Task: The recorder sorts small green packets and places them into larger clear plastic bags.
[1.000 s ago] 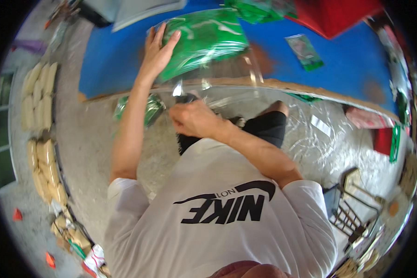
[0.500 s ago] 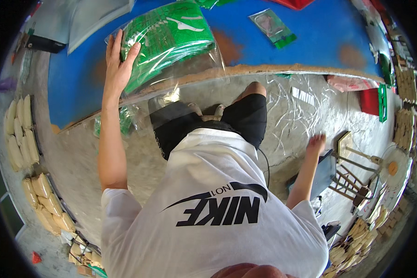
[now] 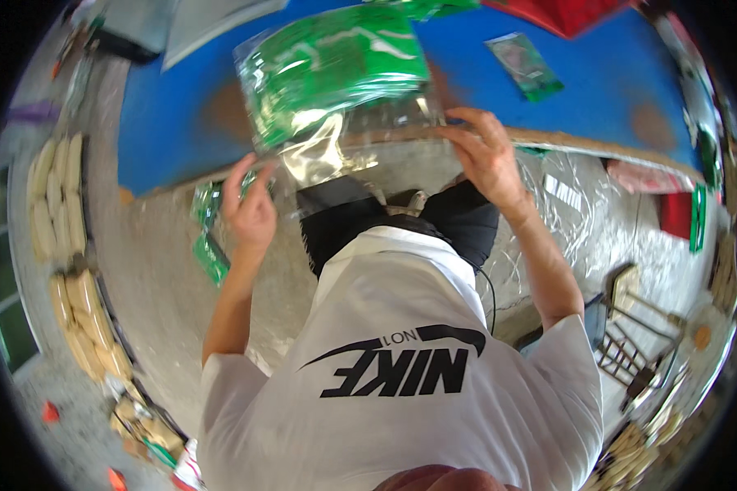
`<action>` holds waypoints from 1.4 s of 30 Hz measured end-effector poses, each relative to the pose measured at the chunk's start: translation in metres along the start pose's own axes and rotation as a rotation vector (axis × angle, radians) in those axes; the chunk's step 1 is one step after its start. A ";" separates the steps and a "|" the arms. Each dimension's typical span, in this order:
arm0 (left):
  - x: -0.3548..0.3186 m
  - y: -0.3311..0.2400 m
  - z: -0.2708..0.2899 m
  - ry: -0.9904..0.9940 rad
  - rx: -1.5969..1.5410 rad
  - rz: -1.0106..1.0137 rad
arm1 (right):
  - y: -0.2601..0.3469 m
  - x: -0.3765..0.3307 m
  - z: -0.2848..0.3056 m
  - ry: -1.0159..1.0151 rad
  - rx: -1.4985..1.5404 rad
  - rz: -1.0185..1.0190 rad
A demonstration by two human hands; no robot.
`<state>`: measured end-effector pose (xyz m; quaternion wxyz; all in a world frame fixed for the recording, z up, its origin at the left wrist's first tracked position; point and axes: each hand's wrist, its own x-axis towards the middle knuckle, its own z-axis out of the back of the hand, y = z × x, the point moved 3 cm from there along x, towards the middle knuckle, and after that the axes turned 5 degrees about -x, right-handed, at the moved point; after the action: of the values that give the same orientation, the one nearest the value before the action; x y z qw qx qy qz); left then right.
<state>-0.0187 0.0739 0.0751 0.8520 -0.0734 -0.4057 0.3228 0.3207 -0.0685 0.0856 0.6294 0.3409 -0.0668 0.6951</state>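
Observation:
A large clear plastic bag lies across the front edge of the blue table, its near part hanging over that edge. Inside it is a stack of green packages. My left hand is closed at the bag's near left corner, fingers pinching the film. At the near right corner, my right hand pinches the film between thumb and fingers. Between the two hands the film stretches, shiny and wrinkled.
The blue table has a worn brown edge. A small clear-and-green packet lies to the right, near a red item. Green packages lie below the table's left side. A chair stands at right.
My right hand has come up from my right side to the bag's near right corner. My left hand has left the stack's left side and moved down to the near left corner.

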 end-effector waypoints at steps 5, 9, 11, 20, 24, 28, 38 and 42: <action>-0.002 -0.005 -0.003 0.062 -0.044 -0.192 | 0.002 -0.001 -0.001 0.011 -0.021 0.009; 0.006 -0.002 -0.006 0.072 -0.054 -0.269 | -0.001 0.002 0.000 0.021 -0.042 -0.017; 0.012 0.002 -0.007 0.058 -0.104 -0.239 | -0.005 0.007 0.003 -0.018 0.006 -0.069; 0.175 0.013 0.045 -0.399 -0.771 0.320 | -0.029 0.190 0.058 -0.309 0.250 -0.224; 0.219 -0.007 0.040 -0.386 -0.762 0.112 | -0.079 0.172 0.087 -0.423 0.498 -0.212; 0.171 0.009 0.018 -0.231 -0.861 0.300 | -0.102 0.148 0.037 -0.222 0.515 -0.124; 0.175 0.002 0.013 -0.382 -1.032 0.296 | -0.076 0.164 0.051 -0.262 0.458 -0.040; 0.174 0.017 -0.017 -0.433 -0.932 0.399 | -0.094 0.170 0.024 -0.114 0.621 -0.178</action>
<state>0.0661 0.1955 0.1697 0.5487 -0.4503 -0.6498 0.2720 0.4213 0.0786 0.1672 0.5487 0.5596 0.1433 0.6043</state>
